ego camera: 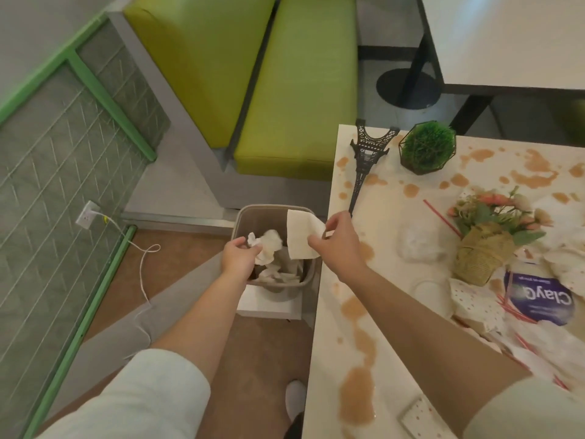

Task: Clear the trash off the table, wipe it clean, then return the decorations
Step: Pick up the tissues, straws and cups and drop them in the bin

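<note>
Setting: a café-like room with green benches (269,80) at upper centre; a pale table (389,353) fills the right of the frame, blotched with brown spills (357,397).
Right hand (340,245): pinches a flat white napkin (300,237) above the bin, centre frame.
Left hand (239,256): fingers curled round crumpled tissue (264,247) at the bin's mouth.
Bin (272,217): on the floor just beside the table edge, holding more crumpled paper.
Still on the table: spotted wrappers (474,304), red straws (441,217) and a blue packet (539,297), right of centre.
Decorations: a tower model (367,160), grass ball (427,150) and flower basket (487,245), upper right, not yet moved.
Technique: release both pieces squarely over the opening, low enough that the light napkin cannot drift to the floor.
</note>
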`<state>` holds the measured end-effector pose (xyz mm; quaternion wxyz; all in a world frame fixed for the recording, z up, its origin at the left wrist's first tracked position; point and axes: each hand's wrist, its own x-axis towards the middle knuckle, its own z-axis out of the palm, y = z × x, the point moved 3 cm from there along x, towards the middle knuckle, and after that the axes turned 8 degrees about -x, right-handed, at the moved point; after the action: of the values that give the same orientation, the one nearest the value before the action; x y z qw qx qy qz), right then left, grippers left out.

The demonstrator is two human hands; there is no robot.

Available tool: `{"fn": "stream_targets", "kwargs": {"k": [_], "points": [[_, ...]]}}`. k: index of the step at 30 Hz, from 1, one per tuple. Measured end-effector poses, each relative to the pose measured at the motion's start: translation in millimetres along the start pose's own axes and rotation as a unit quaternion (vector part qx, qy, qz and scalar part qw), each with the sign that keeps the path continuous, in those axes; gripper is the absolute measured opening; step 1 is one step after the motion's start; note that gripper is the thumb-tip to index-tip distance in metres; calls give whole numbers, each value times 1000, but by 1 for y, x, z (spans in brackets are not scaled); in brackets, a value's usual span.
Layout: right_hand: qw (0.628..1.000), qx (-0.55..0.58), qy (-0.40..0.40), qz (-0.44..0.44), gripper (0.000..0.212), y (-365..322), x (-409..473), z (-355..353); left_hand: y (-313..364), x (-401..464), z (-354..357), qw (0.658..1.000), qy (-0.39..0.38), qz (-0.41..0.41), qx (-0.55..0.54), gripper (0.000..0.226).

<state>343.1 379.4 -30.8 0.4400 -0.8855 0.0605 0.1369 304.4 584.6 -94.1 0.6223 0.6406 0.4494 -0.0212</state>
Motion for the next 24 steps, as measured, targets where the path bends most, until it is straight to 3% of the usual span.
{"fn": "stream_targets", "kwargs": {"k": [2,7,12,15,20,24], "points": [[1000,-22,-7,-3,33,-3,2,13,-1,2,-5,1000,-9,-10,-1,55],[995,-97,-13,2,34,-10,9,42,-3,5,-14,1000,-8,12,-11,24],[997,-76,-22,10,24,-11,13,62,1,-2,-14,999,-10,46,1,11],[996,-67,-48,18,29,-5,5,62,2,-8,-8,998,-35,55,19,8],[999,-52,0,9,12,6,-11,25,3,-27,13,993,-78,71,52,18],[998,-27,55,12,11,23,-19,-14,5,-47,43,987,-110,80,89,8]]}}
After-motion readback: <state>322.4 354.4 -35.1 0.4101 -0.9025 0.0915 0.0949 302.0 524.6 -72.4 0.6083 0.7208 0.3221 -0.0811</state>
